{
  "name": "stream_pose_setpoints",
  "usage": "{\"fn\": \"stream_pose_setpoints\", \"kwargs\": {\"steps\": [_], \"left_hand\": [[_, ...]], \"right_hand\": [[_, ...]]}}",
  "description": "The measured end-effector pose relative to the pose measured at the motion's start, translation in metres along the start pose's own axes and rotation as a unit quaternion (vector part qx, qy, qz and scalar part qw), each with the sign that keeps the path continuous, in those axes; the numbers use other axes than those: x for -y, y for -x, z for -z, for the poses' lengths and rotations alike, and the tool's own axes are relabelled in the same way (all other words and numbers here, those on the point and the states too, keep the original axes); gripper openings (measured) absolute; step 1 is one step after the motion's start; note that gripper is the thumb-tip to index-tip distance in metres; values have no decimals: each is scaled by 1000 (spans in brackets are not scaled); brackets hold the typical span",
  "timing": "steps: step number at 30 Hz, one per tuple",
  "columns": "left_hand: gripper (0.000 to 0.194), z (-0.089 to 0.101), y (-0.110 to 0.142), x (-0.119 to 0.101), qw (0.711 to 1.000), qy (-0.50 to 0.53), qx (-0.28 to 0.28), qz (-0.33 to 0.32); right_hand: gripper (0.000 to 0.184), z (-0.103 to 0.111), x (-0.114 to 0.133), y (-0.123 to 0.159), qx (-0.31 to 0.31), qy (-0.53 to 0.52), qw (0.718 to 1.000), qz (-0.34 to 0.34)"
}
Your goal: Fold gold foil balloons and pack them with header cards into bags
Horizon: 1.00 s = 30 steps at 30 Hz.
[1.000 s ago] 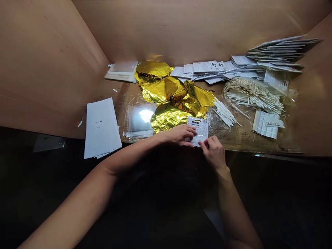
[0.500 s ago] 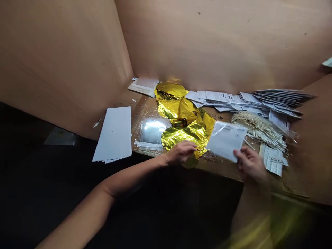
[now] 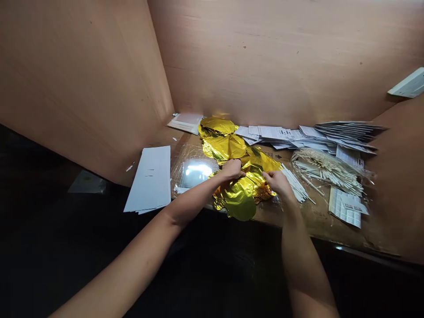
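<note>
Shiny gold foil balloons (image 3: 240, 201) lie flat in an overlapping heap in the middle of the tabletop. On the left of the heap, my left hand (image 3: 232, 169) is closed, its fingertips pinching the foil. My right hand (image 3: 278, 182) pinches the foil's right part between thumb and finger. One rounded foil lobe hangs over the front edge below both hands. Beside my right hand is a fan of thin white sticks (image 3: 296, 183). A clear plastic sleeve (image 3: 197, 170) lies left of the heap, partly behind my left forearm.
White card sheets (image 3: 150, 176) are stacked at the left. Labelled flat packets (image 3: 288, 134) line the back wall. A clear bag of white sticks (image 3: 331, 170) and a sheet of stickers (image 3: 344, 207) lie at the right. Tall brown panels (image 3: 265, 66) enclose the cardboard-covered table.
The flat white packet has left my right hand, which now grips the gold foil. My left hand moved slightly up the heap. Loose white sticks now show where the packet was.
</note>
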<state>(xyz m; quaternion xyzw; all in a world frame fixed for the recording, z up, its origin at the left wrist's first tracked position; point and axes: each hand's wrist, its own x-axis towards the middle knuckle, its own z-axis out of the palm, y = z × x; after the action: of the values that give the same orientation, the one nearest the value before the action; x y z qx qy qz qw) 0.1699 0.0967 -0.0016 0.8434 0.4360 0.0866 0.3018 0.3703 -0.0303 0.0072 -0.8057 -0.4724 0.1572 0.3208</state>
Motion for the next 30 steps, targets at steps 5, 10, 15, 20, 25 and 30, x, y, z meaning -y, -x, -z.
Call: {"fn": "stream_pose_setpoints", "kwargs": {"steps": [5,10,15,20,25,30], "left_hand": [[36,12,1,1,992,83,56,-83],[48,29,13,-7,937,306,35,-164],[40,55,20,-26,920,272,-154,-236],[35,89,41,-44,849,104,-353,-378],[12,81,89,-34,795,64,-329,-505],[23,11,152,18,811,-42,-269,-518]], "right_hand": [[36,-13,-17,25,-2,-37,997,-68],[53,-3,2,15,-4,-179,982,-64],[66,25,42,7,-27,-426,902,68],[25,73,71,23,-113,-241,935,233],[8,87,57,83,-228,-79,898,367],[35,33,4,165,-192,-42,899,391]]}}
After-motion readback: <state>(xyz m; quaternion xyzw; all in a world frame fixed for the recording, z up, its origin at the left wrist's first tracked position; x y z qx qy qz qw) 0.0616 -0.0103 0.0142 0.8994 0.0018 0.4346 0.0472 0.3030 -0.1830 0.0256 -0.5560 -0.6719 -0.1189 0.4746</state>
